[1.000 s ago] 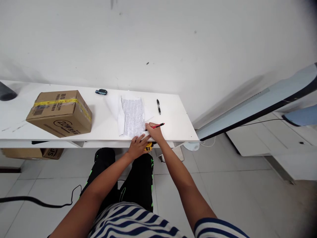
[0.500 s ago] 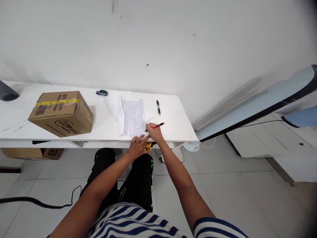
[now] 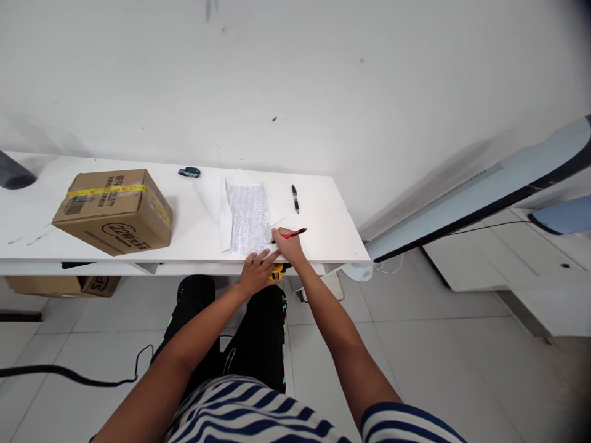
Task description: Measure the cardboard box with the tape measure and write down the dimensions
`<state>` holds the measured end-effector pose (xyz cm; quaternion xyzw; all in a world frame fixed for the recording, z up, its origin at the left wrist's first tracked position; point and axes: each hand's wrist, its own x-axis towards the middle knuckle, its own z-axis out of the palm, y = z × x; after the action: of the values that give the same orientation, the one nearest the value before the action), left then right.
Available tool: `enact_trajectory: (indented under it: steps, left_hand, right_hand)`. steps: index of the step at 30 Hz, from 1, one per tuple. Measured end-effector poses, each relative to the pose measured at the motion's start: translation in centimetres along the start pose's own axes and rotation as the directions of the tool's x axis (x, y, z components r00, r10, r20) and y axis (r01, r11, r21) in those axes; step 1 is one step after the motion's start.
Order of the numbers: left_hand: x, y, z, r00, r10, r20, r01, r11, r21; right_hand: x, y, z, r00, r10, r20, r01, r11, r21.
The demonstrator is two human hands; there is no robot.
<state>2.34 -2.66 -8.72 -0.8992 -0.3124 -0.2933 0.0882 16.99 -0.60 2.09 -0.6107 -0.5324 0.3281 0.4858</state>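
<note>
My right hand (image 3: 289,245) grips a red and black pen (image 3: 295,234), its tip down near the lower right corner of a densely written sheet of paper (image 3: 249,215). Close on its left, my left hand (image 3: 256,271) has its fingers reaching over the front edge of the desk and the bottom of the sheet. A yellow tape measure (image 3: 277,272) sits against that hand, just in front of the desk edge; the thumb and grip on it are partly hidden. The sheet looks wrinkled, with loose white paper around it.
On the white desk (image 3: 323,215) lie a black pen (image 3: 295,199) and a small dark blue-black object (image 3: 189,172). A taped cardboard box (image 3: 115,212) stands to the left, a dark cylinder (image 3: 16,171) beyond it. Another box (image 3: 60,286) is below. A tall pale panel (image 3: 484,191) leans at right.
Almost nothing differs. Both hands, the pen and the tape measure keep their places; the view has shifted very slightly.
</note>
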Motion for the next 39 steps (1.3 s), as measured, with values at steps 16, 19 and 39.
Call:
enact_trajectory:
  steps: [16,19,39]
  left_hand:
    - [0.1,0.2,-0.5,1.0,0.006,-0.01,-0.006,1.0,-0.016]
    - [0.1,0.2,-0.6,1.0,0.008,-0.009,-0.009,1.0,-0.025]
    - [0.3,2.3,-6.4,0.989,-0.121,-0.088,0.106,0.981,-0.164]
  right_hand:
    - [0.0,0.4,0.0,1.0,0.005,-0.016,-0.005,1.0,0.012]
    - [0.1,0.4,0.0,1.0,0.013,-0.003,-0.013,1.0,0.014]
    - [1.0,1.9,1.6,0.998,-0.055,0.002,0.055,0.994,-0.095]
